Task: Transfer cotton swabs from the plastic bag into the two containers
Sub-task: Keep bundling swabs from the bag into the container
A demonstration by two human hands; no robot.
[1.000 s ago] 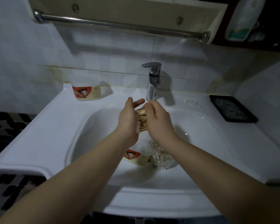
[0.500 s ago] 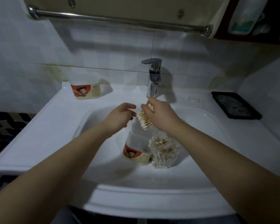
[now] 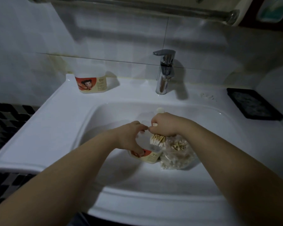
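We find the right hand (image 3: 166, 126) clamped on a bundle of wooden-stemmed cotton swabs (image 3: 157, 141), tips down over the clear red-labelled plastic container (image 3: 149, 157), which the left hand (image 3: 131, 136) grips in the white sink (image 3: 114, 115). The clear plastic bag (image 3: 176, 154) lies just right. We advise lowering squarely and releasing low.
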